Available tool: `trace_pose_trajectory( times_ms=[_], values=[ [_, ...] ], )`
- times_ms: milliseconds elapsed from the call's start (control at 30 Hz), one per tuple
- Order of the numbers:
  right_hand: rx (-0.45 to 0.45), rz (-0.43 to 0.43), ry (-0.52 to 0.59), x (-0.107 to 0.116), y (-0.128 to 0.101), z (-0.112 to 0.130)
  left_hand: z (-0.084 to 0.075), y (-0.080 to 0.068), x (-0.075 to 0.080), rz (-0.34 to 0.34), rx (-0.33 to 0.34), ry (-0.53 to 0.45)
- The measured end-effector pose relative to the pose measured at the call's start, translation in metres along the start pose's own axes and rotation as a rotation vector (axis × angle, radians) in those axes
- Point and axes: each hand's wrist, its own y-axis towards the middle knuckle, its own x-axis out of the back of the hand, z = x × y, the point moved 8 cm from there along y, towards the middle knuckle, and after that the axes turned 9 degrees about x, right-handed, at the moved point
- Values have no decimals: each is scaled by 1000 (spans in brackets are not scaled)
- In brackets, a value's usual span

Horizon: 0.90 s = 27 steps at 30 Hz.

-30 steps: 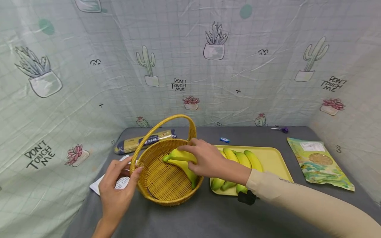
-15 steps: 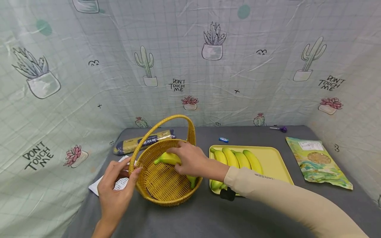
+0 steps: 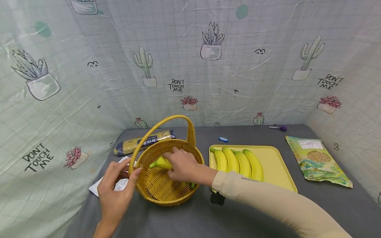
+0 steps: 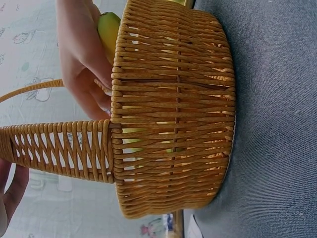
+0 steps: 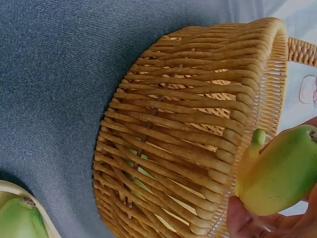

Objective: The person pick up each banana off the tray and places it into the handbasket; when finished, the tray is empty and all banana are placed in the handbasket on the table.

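My left hand pinches the yellow wicker basket by the left foot of its arched handle, fingers behind and thumb in front. My right hand reaches over the basket rim and grips a banana, its green tip pointing left. In the right wrist view the thick end of this banana shows just above the rim. Another banana lies in the basket, mostly hidden under the right hand; green and yellow show through the weave in both wrist views.
Right of the basket, a yellow tray bears several bananas side by side. A green food bag lies at far right. Behind stand a pasta pack, a small blue wrapper and a purple lollipop. Printed paper lies left.
My right hand has moved left and lower into the basket with the banana. More bananas on the tray have come into sight. The left hand keeps its hold on the handle.
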Motion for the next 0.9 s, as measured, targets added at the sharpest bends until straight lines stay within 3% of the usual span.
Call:
trace_pose_trajectory(
  times_ms=[500,900],
  values=[
    [-1,-12,-120,4,-1,-1,1,-1,1,2,0,0],
    [78,-136,-131,30,-36,1,1,-1,0,10,6,9]
  ],
)
